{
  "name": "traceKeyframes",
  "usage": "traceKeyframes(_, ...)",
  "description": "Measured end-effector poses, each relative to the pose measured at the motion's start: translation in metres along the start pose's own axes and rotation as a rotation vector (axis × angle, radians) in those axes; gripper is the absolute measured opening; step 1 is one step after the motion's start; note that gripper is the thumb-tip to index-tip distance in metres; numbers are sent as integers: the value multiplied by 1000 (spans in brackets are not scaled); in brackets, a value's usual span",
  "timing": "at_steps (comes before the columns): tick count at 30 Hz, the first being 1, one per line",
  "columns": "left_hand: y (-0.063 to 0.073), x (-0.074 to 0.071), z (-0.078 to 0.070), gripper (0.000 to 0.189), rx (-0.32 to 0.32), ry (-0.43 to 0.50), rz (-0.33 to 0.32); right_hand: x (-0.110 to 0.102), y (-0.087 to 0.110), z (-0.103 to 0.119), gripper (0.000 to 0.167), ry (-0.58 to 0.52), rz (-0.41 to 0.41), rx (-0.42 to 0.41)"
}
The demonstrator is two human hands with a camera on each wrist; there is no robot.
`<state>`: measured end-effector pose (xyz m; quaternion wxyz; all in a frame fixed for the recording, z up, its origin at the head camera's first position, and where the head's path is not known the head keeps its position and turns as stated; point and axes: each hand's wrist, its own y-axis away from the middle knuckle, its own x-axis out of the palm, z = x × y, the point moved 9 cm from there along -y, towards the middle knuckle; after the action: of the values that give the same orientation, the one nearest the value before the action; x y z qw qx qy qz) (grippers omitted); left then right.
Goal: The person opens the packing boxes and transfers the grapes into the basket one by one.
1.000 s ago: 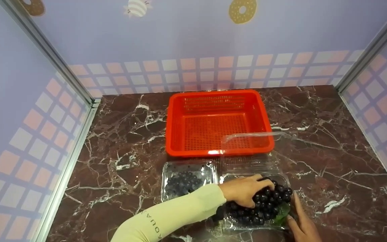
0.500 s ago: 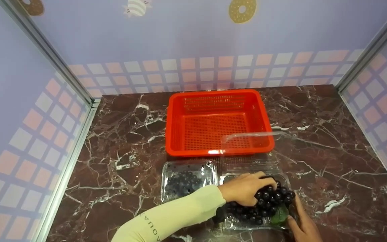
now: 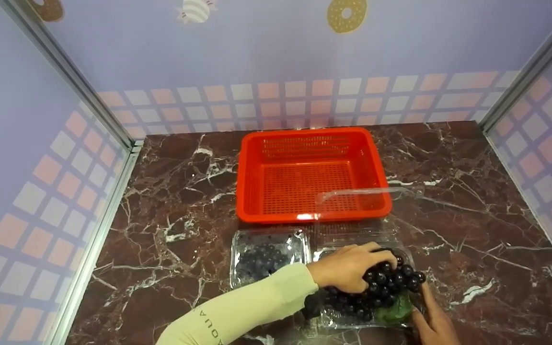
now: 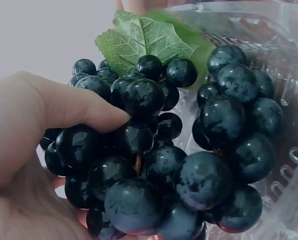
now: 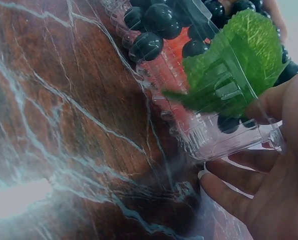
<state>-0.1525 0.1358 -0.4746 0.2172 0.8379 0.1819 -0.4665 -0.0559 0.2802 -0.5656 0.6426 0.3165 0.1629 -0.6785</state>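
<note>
**Gripping dark grapes (image 3: pixel 386 283) above an open clear box (image 3: pixel 362 327), nudged toward three o'clock**

Pinching that box's corner at four o'clock between thumb and fingers of the right hand (image 3: pixel 434 322). Reaching in from nine o'clock with the left hand (image 3: pixel 350 269), thumb and fingers curled round the grapes. Compared with half a second ago, shifted slightly toward three o'clock with the grapes, now lapping a little farther over the rim, just beside the right fingertips. Seen a little farther toward eight o'clock than before: the green leaf (image 3: pixel 395 312), below the grapes.

Crossing from seven o'clock with a pale sleeve (image 3: pixel 237 311), hiding the near part of a second clear box (image 3: pixel 232 258) at nine o'clock of the open one, with more dark fruit in it. Raised at twelve o'clock of the open box: a transparent lid (image 3: pixel 360 192), overlapping in view the near corner of the red basket (image 3: pixel 242 177); impossible to tell whether touching. Left unmoved at eleven o'clock of the open box: that basket, before a patterned wall (image 3: pixel 276 52).
</note>
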Motion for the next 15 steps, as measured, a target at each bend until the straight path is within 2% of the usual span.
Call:
traceKeyframes(5,3,-5,-3,70,24,-5,-21,3,-1,2,70,-59,52,16)
traceKeyframes(11,5,-10,-2,72,12,3,-27,1,-1,4,69,-26,24,-12)
traceKeyframes(13,6,-11,-2,72,4,10,-25,0,-1,7,68,-23,-4,-51)
traceKeyframes(15,7,-13,-2,72,4,14,-26,-2,0,11,68,-24,-58,-128)
